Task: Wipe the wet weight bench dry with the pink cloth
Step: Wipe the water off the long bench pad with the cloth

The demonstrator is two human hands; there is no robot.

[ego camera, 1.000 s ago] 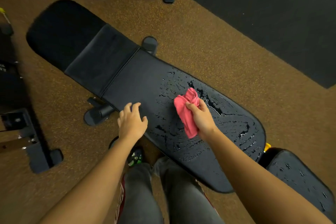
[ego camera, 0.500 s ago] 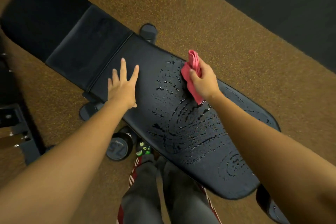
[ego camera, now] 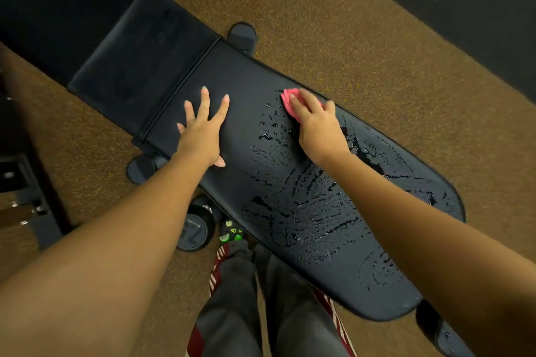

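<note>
The black weight bench runs diagonally from upper left to lower right, and streaks and drops of water cover its nearer long pad. My right hand presses the bunched pink cloth flat onto the pad near its far edge, at the upper end of the wet patch; most of the cloth is hidden under my fingers. My left hand lies flat with fingers spread on the dry part of the pad, just right of the seam between the pads.
A round dumbbell lies on the brown floor under the bench's near edge, beside my shoe. Bench feet stick out on both sides. A black equipment frame stands at the left. A second dark pad sits at lower right.
My right hand has lowered the cloth from a raised hold onto the pad near its far edge. My left hand slid further onto the pad and spread flat. The view moved closer.
</note>
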